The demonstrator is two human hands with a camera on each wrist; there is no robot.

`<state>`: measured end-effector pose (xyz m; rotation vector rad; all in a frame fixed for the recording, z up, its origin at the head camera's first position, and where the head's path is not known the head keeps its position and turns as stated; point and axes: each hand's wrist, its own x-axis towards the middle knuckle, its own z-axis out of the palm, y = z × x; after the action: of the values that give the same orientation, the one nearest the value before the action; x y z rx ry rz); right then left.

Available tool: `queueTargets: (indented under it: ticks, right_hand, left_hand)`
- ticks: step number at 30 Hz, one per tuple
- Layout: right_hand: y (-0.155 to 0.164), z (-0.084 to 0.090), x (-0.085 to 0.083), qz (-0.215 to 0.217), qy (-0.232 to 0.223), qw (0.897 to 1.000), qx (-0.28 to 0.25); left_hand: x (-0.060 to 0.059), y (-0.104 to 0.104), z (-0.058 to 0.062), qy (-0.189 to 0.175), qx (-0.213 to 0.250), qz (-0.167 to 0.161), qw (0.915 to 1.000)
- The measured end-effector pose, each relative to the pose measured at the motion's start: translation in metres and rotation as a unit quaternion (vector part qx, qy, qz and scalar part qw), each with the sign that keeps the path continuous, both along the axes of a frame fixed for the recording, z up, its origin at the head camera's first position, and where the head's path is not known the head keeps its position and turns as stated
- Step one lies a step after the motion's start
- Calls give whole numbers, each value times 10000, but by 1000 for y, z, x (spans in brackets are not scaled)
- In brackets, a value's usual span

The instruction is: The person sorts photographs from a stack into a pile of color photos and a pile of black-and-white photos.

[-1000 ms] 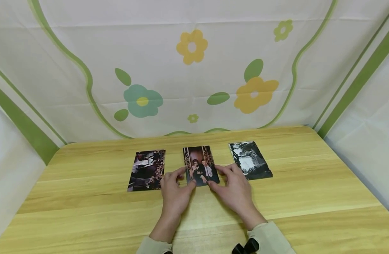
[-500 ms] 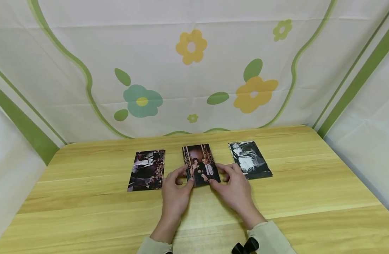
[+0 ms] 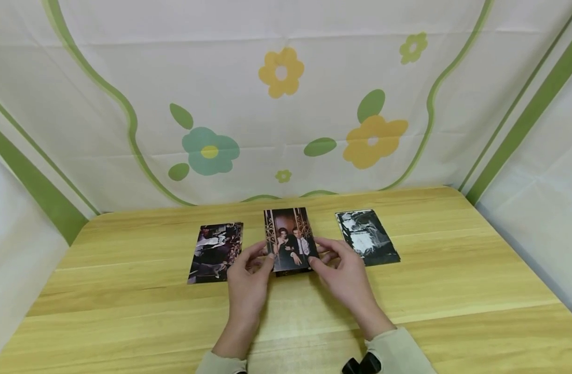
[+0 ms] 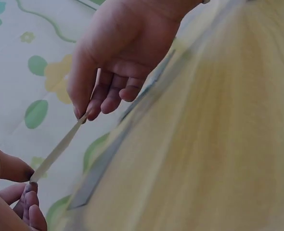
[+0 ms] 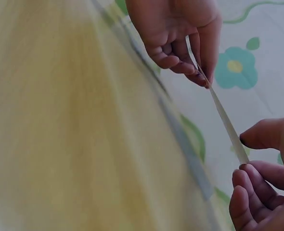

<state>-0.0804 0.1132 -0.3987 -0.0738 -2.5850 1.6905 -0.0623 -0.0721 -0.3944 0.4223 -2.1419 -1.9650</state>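
Observation:
Both hands hold up a colour photo print (image 3: 290, 239) of two seated people before ornate gates. My left hand (image 3: 248, 283) pinches its lower left edge, thumb in front and fingers behind. At the lower right edge, my right hand (image 3: 344, 275) grips it the same way. From the left wrist view the raised print (image 4: 58, 151) appears almost edge-on, stretched between the hands above the table. Beneath it in the head view, the dark edge of another print (image 3: 291, 272) shows on the tabletop; the rest is hidden.
To the left lies a stack of dark, purplish photos (image 3: 216, 252), partly behind the left hand. A stack topped by a black-and-white photo (image 3: 370, 236) lies to the right. The wooden table (image 3: 127, 311) ends against a white flowered cloth (image 3: 286, 119).
The middle print has been lifted off the table and tilted towards me, uncovering the edge of another beneath. My left hand has shifted slightly left with it; the side stacks stay put.

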Motion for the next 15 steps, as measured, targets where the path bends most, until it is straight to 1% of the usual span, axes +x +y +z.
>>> queueTargets:
  ticks: [4,7,10,15]
  right_hand:
    - [0,8,2,10,248,9993,-266]
    - [0,12,3,8,343,9987,-374]
    - [-1,16,4,-12,340,9986,-408]
    - [-3,19,6,-36,313,9986,-420]
  left_hand:
    - [1,-3,12,5,368,-101,9993]
    - [1,-4,18,8,515,-153,9986]
    - [1,-6,21,-4,531,-187,9984]
    - [2,-7,22,-40,533,-230,9983]
